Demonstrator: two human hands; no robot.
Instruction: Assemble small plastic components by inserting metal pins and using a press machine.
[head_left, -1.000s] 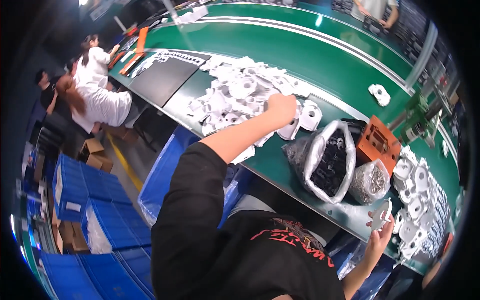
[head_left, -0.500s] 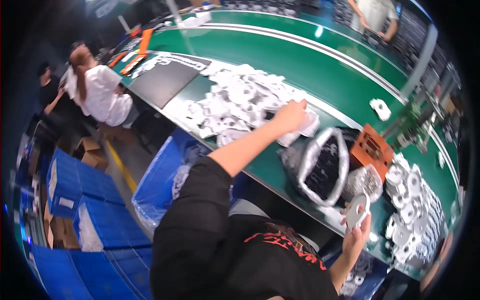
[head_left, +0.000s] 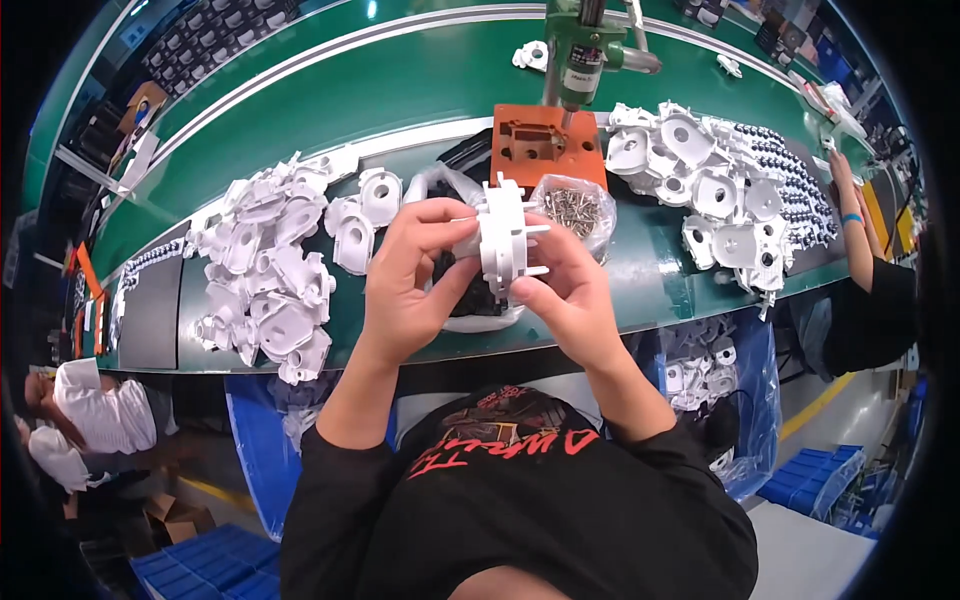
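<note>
A white housing (head_left: pixel 504 240), apparently moulded plastic, is held upright above the near part of the tabletop (head_left: pixel 645 295), between both hands. Its body is a rounded, stepped disc seen nearly edge-on; slim posts project from its right face.

Left hand (head_left: pixel 405 285): the thumb and fingers pinch the housing from the left side. Right hand (head_left: pixel 575 305): the thumb presses the lower right edge, with the fingers curled behind; their exact contact is hidden.

Behind the hands, a clear plastic bag (head_left: pixel 475 323) with a crumpled rim contains dark parts. To its right, a smaller translucent bag (head_left: pixel 602 238) contains loose, shiny metal fasteners (head_left: pixel 572 208). Beyond stands an orange fixture block (head_left: pixel 510 165) with a machined recess, below a green press (head_left: pixel 590 50).

The tabletop is smooth and green. It carries a left pile (head_left: pixel 265 255) and a right pile (head_left: pixel 690 165) of white shells with round openings. Small parts (head_left: pixel 785 165) stand in rows at the right.

Lined blue bins (head_left: pixel 248 440) sit below the front edge. A glossy green conveyor (head_left: pixel 420 60) curves behind. A co-worker's arm (head_left: pixel 852 215) reaches in at the right.
</note>
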